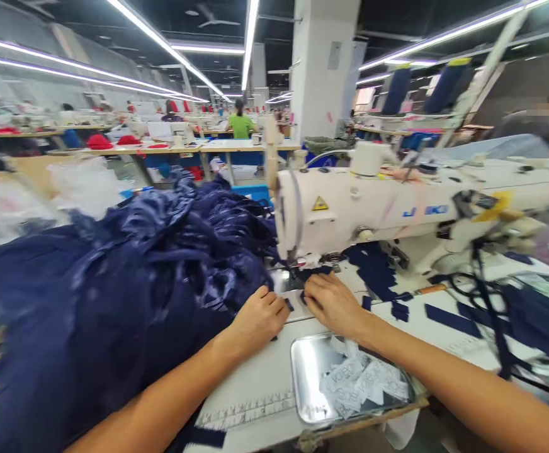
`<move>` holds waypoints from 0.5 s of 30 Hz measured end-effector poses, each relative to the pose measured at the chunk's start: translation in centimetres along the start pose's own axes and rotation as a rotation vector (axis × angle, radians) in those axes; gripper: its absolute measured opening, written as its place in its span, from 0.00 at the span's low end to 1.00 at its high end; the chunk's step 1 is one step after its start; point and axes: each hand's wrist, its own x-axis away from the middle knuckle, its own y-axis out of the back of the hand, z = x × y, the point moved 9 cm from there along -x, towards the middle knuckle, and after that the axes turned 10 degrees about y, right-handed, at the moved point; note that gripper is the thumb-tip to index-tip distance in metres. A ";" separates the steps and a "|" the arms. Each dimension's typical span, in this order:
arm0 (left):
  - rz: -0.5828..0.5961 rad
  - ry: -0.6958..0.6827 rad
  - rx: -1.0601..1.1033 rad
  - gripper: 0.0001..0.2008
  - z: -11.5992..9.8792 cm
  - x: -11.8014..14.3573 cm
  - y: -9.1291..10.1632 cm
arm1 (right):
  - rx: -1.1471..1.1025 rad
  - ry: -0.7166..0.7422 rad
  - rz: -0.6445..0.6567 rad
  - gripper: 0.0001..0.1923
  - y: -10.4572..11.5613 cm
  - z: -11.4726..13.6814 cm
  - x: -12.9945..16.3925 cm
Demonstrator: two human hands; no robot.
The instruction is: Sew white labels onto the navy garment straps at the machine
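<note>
Left hand (260,318) and right hand (332,303) pinch small navy fabric piece (298,301) beneath sewing machine (397,207) needle, mid-desk.

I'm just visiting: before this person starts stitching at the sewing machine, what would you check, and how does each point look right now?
1. Left hand on the navy fabric beside the needle area: ok.
2. Right hand on the small navy piece just in front of the presser foot: ok.
3. Fingers away from the needle: cannot tell, the picture is blurred there.
4. Fabric lying flat under the foot: cannot tell.
5. Metal tray of white labels within reach, under the right forearm: ok.
6. Loose navy scraps lie on the table, apart from the hands: ok.
</note>
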 end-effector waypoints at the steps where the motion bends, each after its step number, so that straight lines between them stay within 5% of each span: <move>1: -0.006 0.004 -0.001 0.07 0.1 -0.1 0.2 | 0.012 0.021 -0.044 0.07 1.3 0.5 0.5; 7: -0.121 0.003 0.027 0.14 1.1 -0.2 -0.2 | 0.253 0.111 -0.198 0.10 9.5 3.4 6.4; 11: -0.163 -0.009 0.015 0.16 0.8 -0.1 -0.3 | 0.562 -0.212 -0.070 0.12 12.6 -0.6 11.4; 15: -0.106 -0.015 -0.003 0.14 0.5 -0.4 0.5 | 0.671 -0.384 0.022 0.08 12.1 -5.6 13.6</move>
